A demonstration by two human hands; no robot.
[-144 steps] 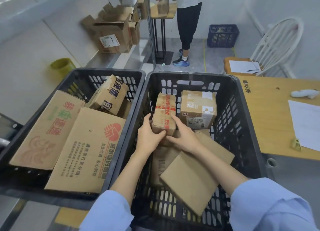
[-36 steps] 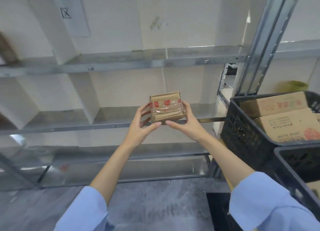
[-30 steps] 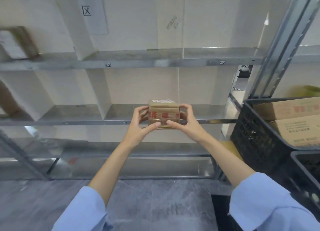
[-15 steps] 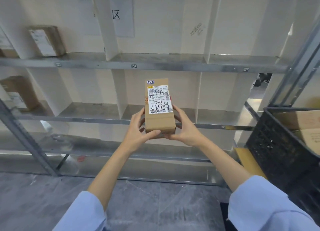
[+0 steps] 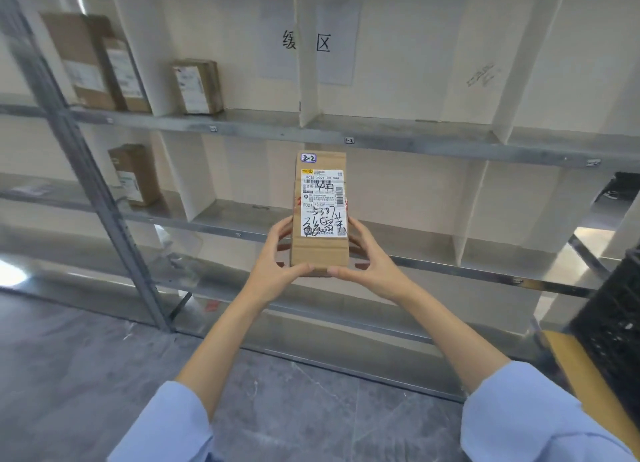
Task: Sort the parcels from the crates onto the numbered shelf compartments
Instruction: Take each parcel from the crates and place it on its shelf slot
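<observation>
While lifted upright before the metal shelf (image 5: 415, 144), clear of every ledge: small brown parcel (image 5: 320, 253), shipping label (image 5: 322, 202) facing the camera, handwritten "2-2" sticker (image 5: 308, 158) at its top left corner. Clasped at the lower end from both sides, left hand (image 5: 273, 271) and right hand (image 5: 374, 271) alike, thumbs along the bottom edge, fingers curled behind. On the upper ledge at far left, two larger boxes (image 5: 93, 63); one compartment over, a smaller box (image 5: 197, 85). On the middle ledge, another box (image 5: 135, 174). At the right edge, part of a black crate (image 5: 613, 330) on a yellow desk (image 5: 581, 368).
</observation>
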